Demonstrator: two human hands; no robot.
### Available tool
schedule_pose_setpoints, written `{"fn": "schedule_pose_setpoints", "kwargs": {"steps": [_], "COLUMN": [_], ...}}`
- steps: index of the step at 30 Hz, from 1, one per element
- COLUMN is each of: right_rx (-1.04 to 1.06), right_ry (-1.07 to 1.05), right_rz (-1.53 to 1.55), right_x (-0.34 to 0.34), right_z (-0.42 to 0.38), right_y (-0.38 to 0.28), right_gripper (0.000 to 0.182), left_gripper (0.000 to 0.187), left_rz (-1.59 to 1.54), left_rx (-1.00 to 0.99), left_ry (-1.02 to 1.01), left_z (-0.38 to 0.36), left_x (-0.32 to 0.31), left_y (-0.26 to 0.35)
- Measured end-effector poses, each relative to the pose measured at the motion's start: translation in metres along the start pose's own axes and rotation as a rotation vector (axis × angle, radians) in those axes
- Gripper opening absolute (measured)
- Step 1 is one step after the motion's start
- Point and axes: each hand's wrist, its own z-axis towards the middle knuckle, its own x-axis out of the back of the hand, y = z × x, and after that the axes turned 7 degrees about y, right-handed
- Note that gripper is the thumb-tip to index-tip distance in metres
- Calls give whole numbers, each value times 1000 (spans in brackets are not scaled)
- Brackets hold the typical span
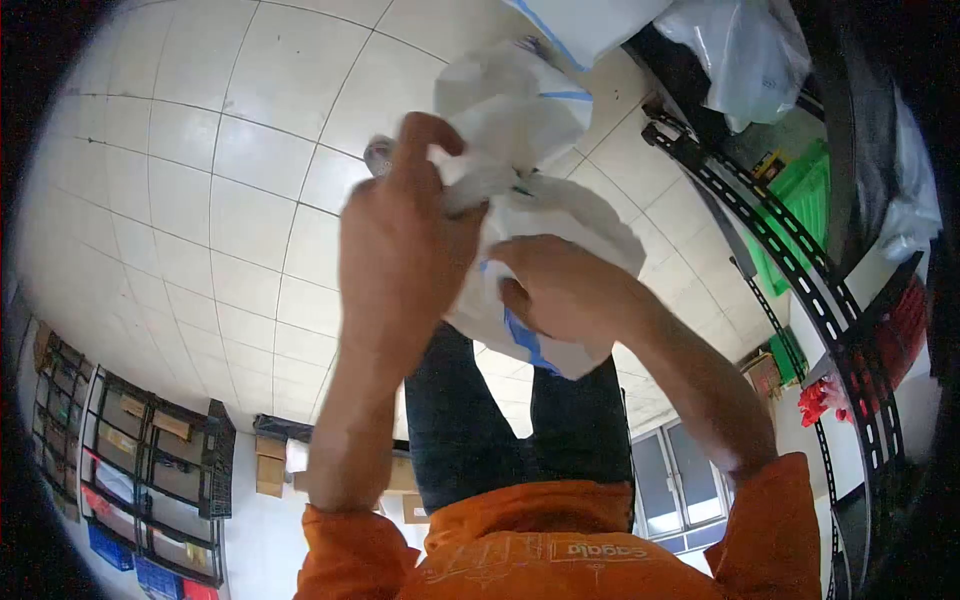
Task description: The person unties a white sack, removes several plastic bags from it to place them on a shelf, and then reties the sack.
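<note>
A white sack (590,210) with blue stripes hangs between my hands above the tiled floor. Its middle is gathered into a narrow neck, and the upper part fans out beyond it. My left hand (410,210) has its fingers curled at the gathered neck, closed on the sack, with the index finger raised and bent. On the lower part, near a blue stripe, my right hand (560,285) grips a fold of the sack, its fingertips partly hidden. A small round greyish thing (378,155) shows just behind my left hand; I cannot make out what it is.
A black slotted metal rack (770,205) stands at the right, with clear plastic bags (740,60) and a green crate (795,220). Another white sack (600,25) is at the top. Black shelving (150,450) and cardboard boxes (270,465) stand at lower left.
</note>
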Motion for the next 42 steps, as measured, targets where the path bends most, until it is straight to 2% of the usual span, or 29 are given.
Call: {"fn": "schedule_pose_setpoints", "kwargs": {"steps": [2, 4, 7, 9, 10, 11, 15, 19, 22, 24, 31, 33, 36, 38, 40, 42], "right_rx": [61, -49, -240, -328, -354, -382, -429, -428, -416, -401, -328, -299, -237, -202, -136, -32], "right_ry": [57, 163, 278, 366, 404, 439, 535, 584, 616, 630, 683, 704, 759, 816, 901, 1028], "right_rz": [157, 161, 97, 74, 70, 78, 73, 70, 82, 87, 174, 219, 289, 337, 347, 294], "right_x": [-21, -44, -88, -117, -127, -134, -138, -137, -133, -133, -141, -149, -161, -167, -176, -178], "right_z": [53, 112, 166, 197, 208, 224, 274, 305, 316, 318, 283, 251, 179, 117, 45, -26], "right_y": [19, 57, 101, 120, 124, 130, 150, 165, 171, 174, 159, 143, 110, 84, 54, 20], "right_gripper": [80, 78, 74, 72, 71, 70, 66, 62, 59, 57, 50, 48, 45, 43, 42, 40], "left_gripper": [34, 34, 37, 41, 45, 44, 44, 45, 47, 47, 47, 44, 26, 21, 22, 22], "left_rz": [-20, -121, -319, -373, -423, -436, -515, -580, -543, -498, -411, -236, -75, -39, -42, 3], "left_rx": [28, 13, 219, 156, 42, 96, 292, 310, 291, 348, 306, 300, 226, 245, 240, 72], "left_ry": [-41, -8, -268, -338, -241, -306, -461, -434, -479, -578, -535, -518, -258, -216, -284, -203], "left_z": [-2, -4, -2, -14, -21, -24, -38, -47, -46, -49, -59, -55, -51, -46, -67, -92], "left_x": [-5, -25, -50, -65, -76, -80, -95, -103, -108, -110, -93, -76, -58, -42, -36, -34], "left_y": [10, 12, 18, 16, 8, 1, -43, -58, -66, -69, -55, -53, -52, -47, -40, -24]}}
